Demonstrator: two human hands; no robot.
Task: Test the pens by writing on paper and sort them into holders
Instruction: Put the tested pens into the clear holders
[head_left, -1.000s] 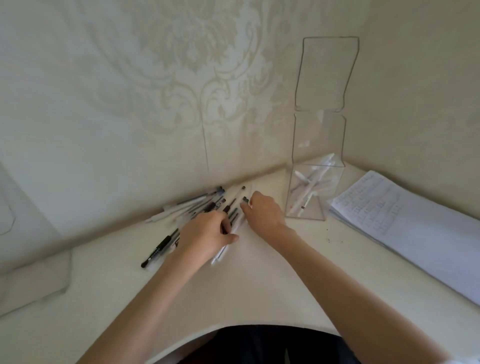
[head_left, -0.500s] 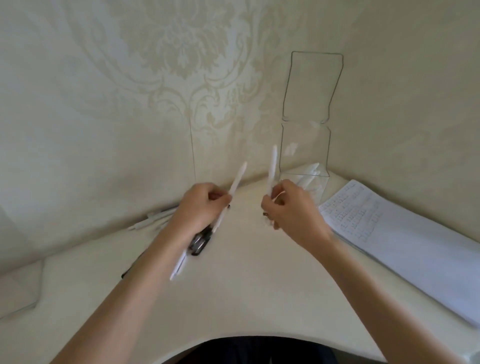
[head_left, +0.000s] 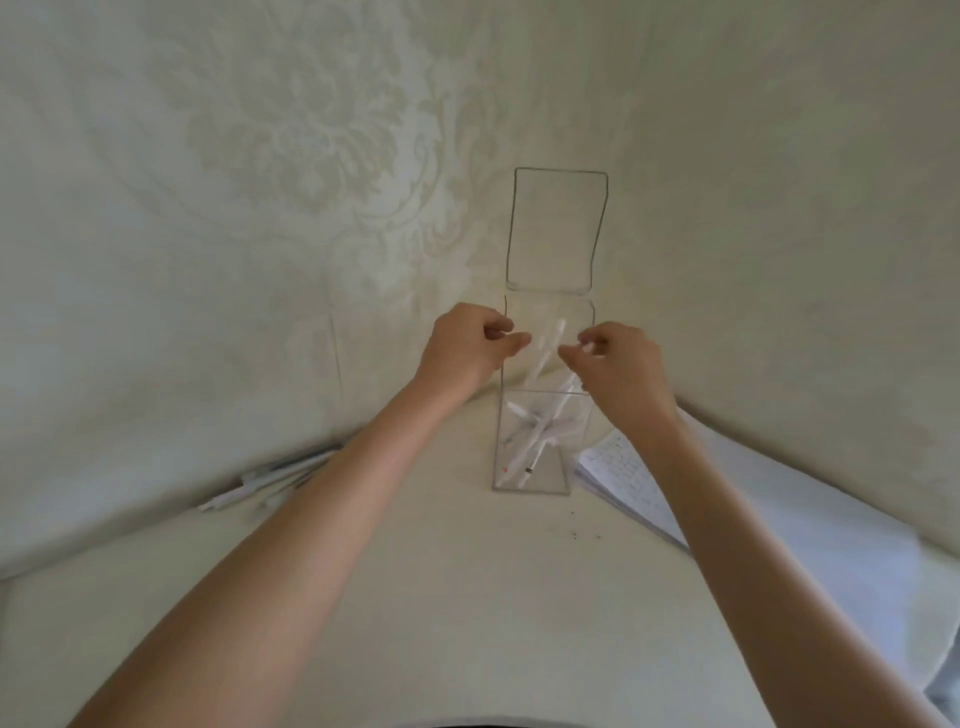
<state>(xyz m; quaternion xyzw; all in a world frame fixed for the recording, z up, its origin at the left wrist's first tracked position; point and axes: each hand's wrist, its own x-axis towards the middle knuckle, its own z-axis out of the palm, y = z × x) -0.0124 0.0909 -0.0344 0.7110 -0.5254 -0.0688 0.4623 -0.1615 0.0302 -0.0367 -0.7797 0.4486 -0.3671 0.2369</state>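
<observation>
A tall clear acrylic holder (head_left: 530, 487) stands against the wall with several white pens (head_left: 537, 439) lying crossed in its bottom. One white pen (head_left: 551, 347) stands slanted in the holder's upper part, between my two hands. My left hand (head_left: 465, 356) hovers at the holder's left edge, fingers loosely curled, with nothing visible in it. At the right edge my right hand (head_left: 621, 371) has thumb and forefinger close together; a whitish bit shows at the fingertips, too blurred to name. More pens (head_left: 260, 483) lie on the table by the wall, partly hidden by my left forearm.
A stack of written paper sheets (head_left: 769, 525) lies on the cream table (head_left: 467, 597) to the right of the holder. The patterned wall closes the corner behind. A few dark specks lie in front of the holder.
Both hands lifted pens from the pile and rose to the holder's upper opening. The pens that my left hand held are no longer in it. The view swung right.
</observation>
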